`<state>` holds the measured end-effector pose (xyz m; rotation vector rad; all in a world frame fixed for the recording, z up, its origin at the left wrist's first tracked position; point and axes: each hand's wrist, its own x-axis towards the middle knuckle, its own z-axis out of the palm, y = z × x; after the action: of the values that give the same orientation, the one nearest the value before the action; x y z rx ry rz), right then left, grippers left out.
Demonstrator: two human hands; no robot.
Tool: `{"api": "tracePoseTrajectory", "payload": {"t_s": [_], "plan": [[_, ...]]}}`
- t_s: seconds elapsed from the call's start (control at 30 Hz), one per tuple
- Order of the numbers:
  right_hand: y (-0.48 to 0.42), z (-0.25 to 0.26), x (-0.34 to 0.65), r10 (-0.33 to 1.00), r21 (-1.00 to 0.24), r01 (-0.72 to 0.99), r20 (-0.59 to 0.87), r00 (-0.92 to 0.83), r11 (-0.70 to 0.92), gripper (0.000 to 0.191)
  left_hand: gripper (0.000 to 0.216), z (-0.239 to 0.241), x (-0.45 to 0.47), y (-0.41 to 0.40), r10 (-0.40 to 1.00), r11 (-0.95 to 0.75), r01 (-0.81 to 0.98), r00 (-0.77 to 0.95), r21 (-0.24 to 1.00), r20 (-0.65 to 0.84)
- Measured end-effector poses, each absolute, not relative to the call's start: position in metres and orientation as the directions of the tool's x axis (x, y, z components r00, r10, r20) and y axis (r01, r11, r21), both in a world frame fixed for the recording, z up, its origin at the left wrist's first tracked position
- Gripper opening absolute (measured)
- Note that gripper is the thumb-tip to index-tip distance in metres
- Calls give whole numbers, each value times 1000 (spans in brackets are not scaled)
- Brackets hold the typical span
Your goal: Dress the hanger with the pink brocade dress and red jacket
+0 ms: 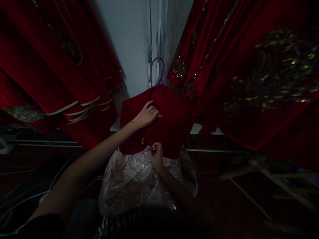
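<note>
A short red jacket [171, 129] hangs by the neck on a purple hanger [161, 71]. It is fastened over a white dress skirt [129, 179] with shiny floral patterning. My left hand [147, 115] rests on the upper front of the jacket, fingertips closed at the cloth beside a small sparkling ornament [160, 116]; its thumb is hidden. Lower down, at the hem, my right hand [157, 156] pinches a jewelled button [153, 148] between thumb and finger. Another shiny button [143, 141] shows on the jacket just left of it.
Red garments with pale piping [82, 103] hang at the left. More red garments, with gold sequins [281, 66], hang at the right. Behind is a pale cabinet door [127, 39] with long handles. A wooden frame [264, 169] lies low right; the light is dim.
</note>
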<state>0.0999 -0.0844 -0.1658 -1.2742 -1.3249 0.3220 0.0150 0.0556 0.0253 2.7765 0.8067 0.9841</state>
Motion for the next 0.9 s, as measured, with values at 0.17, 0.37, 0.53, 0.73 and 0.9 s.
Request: {"api": "tracePoseTrajectory", "payload": {"t_s": [0.17, 0.37, 0.53, 0.73, 0.9], "plan": [[-82, -109, 104, 657, -729, 421, 678, 330, 540, 21, 26, 33, 8, 59, 528, -834, 532, 698, 143, 484], [-32, -9, 97, 715, -721, 328, 679, 164, 610, 48, 36, 35, -3, 47, 530, -728, 686, 566, -3, 631], [0, -2, 96, 778, -845, 407, 502, 378, 348, 87, 66, 20, -16, 45, 659, -433, 878, 156, 203, 735], [-9, -2, 174, 702, -678, 683, 624, 343, 270, 78, 81, 19, -64, 76, 862, -236, 882, -3, 408, 506], [-8, 29, 238, 721, -495, 860, 641, 263, 126, 56, 39, 46, -103, 102, 917, -23, 885, -167, 466, 361]]}}
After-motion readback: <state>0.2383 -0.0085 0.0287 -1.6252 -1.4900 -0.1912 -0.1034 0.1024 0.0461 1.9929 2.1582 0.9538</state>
